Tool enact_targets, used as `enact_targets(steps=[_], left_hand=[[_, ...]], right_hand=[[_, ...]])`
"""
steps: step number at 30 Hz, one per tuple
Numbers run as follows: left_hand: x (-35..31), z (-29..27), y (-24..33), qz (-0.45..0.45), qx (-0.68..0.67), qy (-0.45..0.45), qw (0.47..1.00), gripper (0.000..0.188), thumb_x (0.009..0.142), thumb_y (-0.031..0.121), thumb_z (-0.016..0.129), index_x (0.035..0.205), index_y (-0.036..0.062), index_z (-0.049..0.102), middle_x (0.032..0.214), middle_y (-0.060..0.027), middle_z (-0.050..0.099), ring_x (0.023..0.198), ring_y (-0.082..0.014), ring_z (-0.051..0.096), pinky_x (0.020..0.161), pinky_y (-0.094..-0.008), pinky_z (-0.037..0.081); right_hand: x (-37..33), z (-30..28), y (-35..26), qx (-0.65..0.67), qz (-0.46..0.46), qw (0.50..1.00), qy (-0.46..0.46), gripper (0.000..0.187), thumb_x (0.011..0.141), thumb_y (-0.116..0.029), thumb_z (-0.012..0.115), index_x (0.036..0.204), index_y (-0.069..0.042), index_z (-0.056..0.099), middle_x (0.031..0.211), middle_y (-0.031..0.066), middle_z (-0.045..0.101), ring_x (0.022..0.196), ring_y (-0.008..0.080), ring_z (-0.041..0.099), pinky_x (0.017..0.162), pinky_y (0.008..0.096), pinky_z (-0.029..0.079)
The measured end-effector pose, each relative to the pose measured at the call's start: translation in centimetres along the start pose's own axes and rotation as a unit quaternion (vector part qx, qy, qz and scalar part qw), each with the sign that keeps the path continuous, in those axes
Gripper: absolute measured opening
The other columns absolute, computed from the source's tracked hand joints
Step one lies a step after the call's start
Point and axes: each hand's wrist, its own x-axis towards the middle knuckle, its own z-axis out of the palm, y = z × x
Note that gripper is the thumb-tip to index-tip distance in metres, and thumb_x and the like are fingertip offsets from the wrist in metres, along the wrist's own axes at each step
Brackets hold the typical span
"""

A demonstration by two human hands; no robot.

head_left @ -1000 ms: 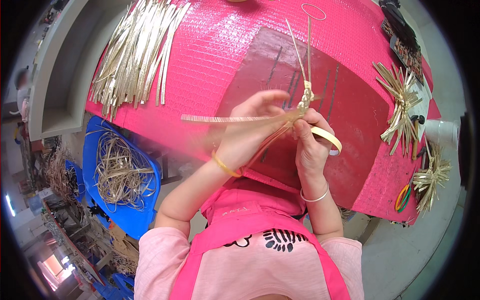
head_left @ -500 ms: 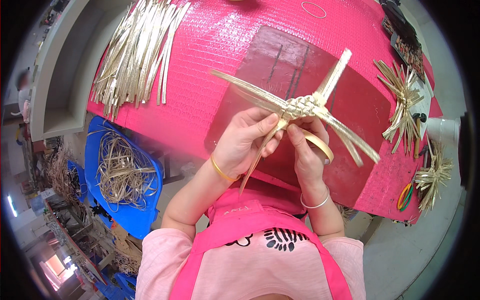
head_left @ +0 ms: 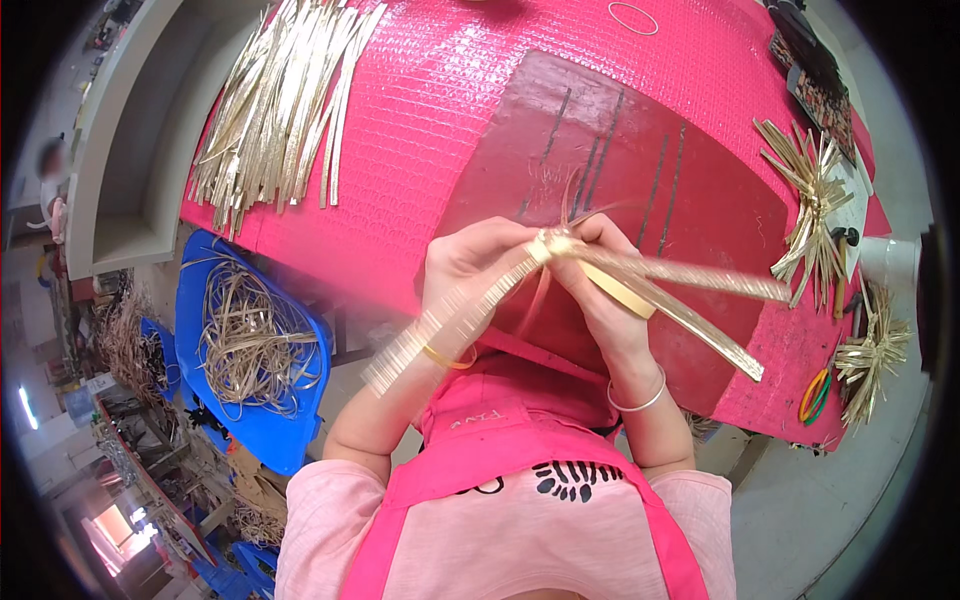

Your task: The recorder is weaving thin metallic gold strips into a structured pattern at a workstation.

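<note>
Between my two hands is a woven piece of gold strips [head_left: 556,245], held above a dark red board. It is turned nearly end-on, and its long loose strips fan out left and right, some smeared by motion. My left hand [head_left: 462,268] is closed on its left side, the fingertips partly hidden behind the knot. On the other side, my right hand [head_left: 608,300] pinches it with thumb and fingers. A flat cream band [head_left: 617,290] curves round by my right thumb; how it is held is partly hidden.
Flat gold strips [head_left: 285,110] lie in a pile at the far left of the pink table. The dark red cutting board [head_left: 690,230] bears black lines. A blue bin [head_left: 300,425] of tangled strips stands left. Tied gold bundles [head_left: 815,205], scissors [head_left: 815,395] and a hammer [head_left: 842,260] lie right.
The woven piece has been tilted from lying broadside to nearly end-on, its strips swinging down to the left and right. Both hands keep hold, and their fingers have shifted.
</note>
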Motion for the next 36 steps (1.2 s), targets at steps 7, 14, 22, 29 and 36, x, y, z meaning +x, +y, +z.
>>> enact_targets(steps=[7, 14, 22, 29, 36], left_hand=[[-0.2, 1.4, -0.8, 0.022, -0.039, 0.104, 0.994, 0.014, 0.077, 0.001, 0.053, 0.089, -0.0033, 0.058, 0.083, -0.0057, 0.059, 0.077, -0.0081, 0.053, 0.067, -0.0194, 0.042], [0.7, 1.4, -1.6, -0.100, -0.422, 0.068, 0.898, 0.010, 0.081, 0.011, 0.050, 0.083, 0.0025, 0.055, 0.075, -0.0068, 0.057, 0.066, -0.0158, 0.057, 0.060, -0.0258, 0.048], [7.6, -4.0, 0.9, 0.204, 0.592, -0.061, 0.777, 0.017, 0.069, 0.015, 0.060, 0.074, -0.0007, 0.057, 0.063, -0.0116, 0.055, 0.057, -0.0235, 0.054, 0.057, -0.0338, 0.043], [3.2, -0.5, -2.7, 0.139, 0.640, 0.073, 0.752, 0.029, 0.070, 0.027, 0.060, 0.056, 0.0044, 0.048, 0.055, -0.0102, 0.049, 0.055, -0.0260, 0.052, 0.048, -0.0336, 0.041], [-0.2, 1.0, 0.6, 0.001, 0.157, -0.061, 0.986, 0.017, 0.073, 0.017, 0.060, 0.072, 0.0003, 0.057, 0.058, -0.0081, 0.053, 0.049, -0.0140, 0.050, 0.046, -0.0256, 0.039]], right_hand=[[0.3, 0.4, 1.4, -0.231, -0.182, 0.949, 0.116, 0.009, 0.071, -0.006, 0.057, 0.065, -0.002, 0.051, 0.064, 0.0079, 0.052, 0.063, 0.0201, 0.048, 0.066, 0.0318, 0.033], [0.9, -0.8, 2.9, 0.135, -0.072, 0.948, 0.279, 0.009, 0.080, -0.009, 0.051, 0.073, -0.003, 0.047, 0.071, 0.0035, 0.049, 0.068, 0.0107, 0.045, 0.067, 0.0233, 0.038], [-2.3, -6.7, -2.0, -0.173, -0.237, 0.937, 0.191, 0.033, 0.080, -0.023, 0.034, 0.074, 0.004, 0.051, 0.077, 0.0129, 0.049, 0.077, 0.0206, 0.049, 0.079, 0.0337, 0.039], [-2.5, -3.4, -0.7, -0.140, -0.083, 0.986, 0.041, 0.034, 0.080, -0.020, 0.032, 0.096, 0.003, 0.051, 0.097, 0.0128, 0.046, 0.084, 0.0177, 0.047, 0.073, 0.0269, 0.042], [-1.3, -0.7, 0.0, 0.078, -0.033, 0.996, 0.000, 0.055, 0.083, -0.031, 0.034, 0.124, 0.004, 0.026, 0.123, 0.0146, 0.033, 0.118, 0.0239, 0.028, 0.097, 0.0338, 0.019]])
